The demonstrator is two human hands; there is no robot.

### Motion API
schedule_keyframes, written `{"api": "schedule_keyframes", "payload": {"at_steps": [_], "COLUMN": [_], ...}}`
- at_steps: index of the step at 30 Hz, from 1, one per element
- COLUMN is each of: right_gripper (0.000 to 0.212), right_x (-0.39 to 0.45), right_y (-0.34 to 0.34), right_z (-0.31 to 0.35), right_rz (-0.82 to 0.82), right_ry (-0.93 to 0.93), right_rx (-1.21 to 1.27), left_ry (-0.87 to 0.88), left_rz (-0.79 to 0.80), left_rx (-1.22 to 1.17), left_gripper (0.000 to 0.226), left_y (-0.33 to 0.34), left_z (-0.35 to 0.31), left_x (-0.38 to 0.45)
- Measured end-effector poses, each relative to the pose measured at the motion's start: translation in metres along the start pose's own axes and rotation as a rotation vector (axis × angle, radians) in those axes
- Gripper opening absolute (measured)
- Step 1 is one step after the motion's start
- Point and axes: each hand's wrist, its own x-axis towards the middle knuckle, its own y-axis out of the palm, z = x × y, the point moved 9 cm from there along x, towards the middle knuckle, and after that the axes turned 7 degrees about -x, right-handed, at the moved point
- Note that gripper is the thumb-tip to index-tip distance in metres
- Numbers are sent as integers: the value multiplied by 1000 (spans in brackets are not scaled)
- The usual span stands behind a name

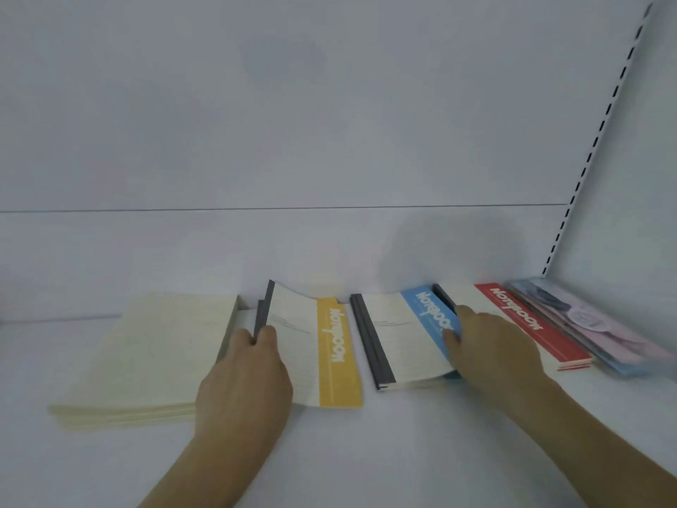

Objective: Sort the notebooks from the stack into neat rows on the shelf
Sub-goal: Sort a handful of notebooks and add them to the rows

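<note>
The left hand [243, 379] pinches the dark grey spine edge of a cream notebook with a yellow band [322, 346], thumb on one side and fingers curled on the other, so that this edge is lifted off the white shelf [366, 452] and the cover bows upward while the yellow side lies flat. The right hand [494, 346] lies over the right part of a cream notebook with a blue band [403, 335], its thumb pressing on the blue strip and its fingers curled down round the far right edge, gripping it; this notebook rests on the shelf with its dark spine toward the yellow one, a narrow gap between them. Just left of the left hand sits a stack of plain cream notebooks [146, 357], squared up and nearer the shelf's left end. Just beyond the right hand lies a cream notebook with a red band [527, 324], partly hidden by the hand, and it seems to sit on at least one more of its kind. Beside that, toward the shelf's right end, lies a low pile of pale pink and blue notebooks [600, 324], too blurred to count. All of these sit in one row along the back of the shelf, close to the white back panel [293, 122], where a slotted upright rail [600, 141] climbs at the right.
</note>
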Motion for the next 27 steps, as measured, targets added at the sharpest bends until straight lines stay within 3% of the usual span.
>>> {"api": "schedule_keyframes", "payload": {"at_steps": [3,7,16,18,21,23,25,27], "right_gripper": [27,28,26,31,46,66,89,97], "right_x": [1,-2,0,1,6,7,3,1], "right_y": [-1,4,14,7,-8,-4,7,16], "right_z": [6,10,10,9,6,5,1,-2], "right_rz": [-19,-17,22,3,-28,65,199,258], "right_ry": [-86,-158,-262,-291,-425,-560,-648,-676], "right_rx": [-67,-119,-116,-83,-37,-94,-168,-176], "left_ry": [-62,-86,-190,-123,197,373,435,443], "left_rz": [20,-5,41,-4,-42,83,237,281], "left_rx": [216,392,597,593,404,267,260,291], "left_gripper": [21,30,33,27,31,51,72,82], "left_y": [6,15,21,14,23,42,64,73], "left_z": [-9,-18,-20,-34,-83,-114,-128,-131], "left_x": [-4,-6,-5,-3,3,0,-5,-4]}}
